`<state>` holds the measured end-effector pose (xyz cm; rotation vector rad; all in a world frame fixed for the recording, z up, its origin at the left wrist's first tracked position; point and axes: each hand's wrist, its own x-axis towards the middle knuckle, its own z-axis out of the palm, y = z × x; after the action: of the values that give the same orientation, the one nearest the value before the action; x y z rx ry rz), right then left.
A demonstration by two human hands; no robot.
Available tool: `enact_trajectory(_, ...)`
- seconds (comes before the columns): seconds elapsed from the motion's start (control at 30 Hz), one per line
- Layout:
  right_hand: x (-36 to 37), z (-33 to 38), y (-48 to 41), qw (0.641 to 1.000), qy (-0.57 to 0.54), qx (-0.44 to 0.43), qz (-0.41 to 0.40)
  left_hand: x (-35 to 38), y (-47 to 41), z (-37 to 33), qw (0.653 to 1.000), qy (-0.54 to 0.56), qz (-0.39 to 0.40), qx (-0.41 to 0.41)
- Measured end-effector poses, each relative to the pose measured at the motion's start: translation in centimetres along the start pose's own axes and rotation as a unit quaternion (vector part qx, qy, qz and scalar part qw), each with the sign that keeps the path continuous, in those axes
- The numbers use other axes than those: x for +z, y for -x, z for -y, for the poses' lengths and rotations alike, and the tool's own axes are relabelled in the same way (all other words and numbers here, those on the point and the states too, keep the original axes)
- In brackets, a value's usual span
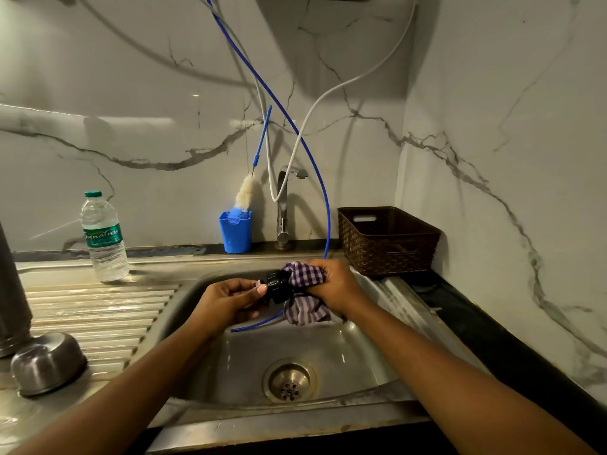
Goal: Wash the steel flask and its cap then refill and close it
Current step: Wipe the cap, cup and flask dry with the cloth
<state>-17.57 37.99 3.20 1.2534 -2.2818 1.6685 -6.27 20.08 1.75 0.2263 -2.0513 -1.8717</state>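
Over the steel sink (pixel 361 366), my left hand (pixel 226 298) grips a black flask cap (pixel 279 287) by its left side. My right hand (pixel 331 285) holds a purple checked cloth (pixel 303 297) bunched against the cap's right end. The cloth's loose end hangs down below both hands. The steel flask (pixel 10 307) stands upright at the far left edge, only partly in view. A steel cup-shaped lid (pixel 47 362) rests upside down on the drainboard beside it.
A plastic water bottle (pixel 104 238) stands on the drainboard's far side. A blue cup (pixel 236 230) with a bottle brush (pixel 245 192) sits left of the tap (pixel 285 208). A brown basket (pixel 387 239) is at the right. A blue tube (pixel 315 178) hangs into the sink.
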Motion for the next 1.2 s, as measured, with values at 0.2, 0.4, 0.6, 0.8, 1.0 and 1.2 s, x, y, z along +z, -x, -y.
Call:
enact_trajectory(0.2,0.1,0.5,0.2,0.995,0.093,-0.029,-0.006,0.3,0.2,0.0,0.999,-0.033,-0.005,0.009)
enact_trajectory(0.4,-0.4,0.9,0.2,0.992,0.112,0.001,0.064,0.2,0.3,0.1,0.999,-0.045,-0.003,-0.001)
enact_trajectory(0.6,0.2,1.1,0.7,0.988,0.148,-0.011,0.032,0.0,0.3,-0.3,0.999,-0.036,-0.015,-0.008)
enact_trajectory(0.8,1.1,1.3,0.9,0.986,0.163,-0.04,-0.022,0.2,0.3,-0.8,0.998,0.012,-0.033,-0.05)
enact_trajectory(1.0,1.5,1.2,0.8,0.974,0.198,-0.064,-0.092,1.4,0.3,-0.7,0.99,0.08,-0.044,-0.109)
enact_trajectory(1.2,0.8,1.1,1.0,0.989,0.115,-0.03,-0.091,1.3,0.4,-0.6,0.984,0.118,-0.044,-0.124)
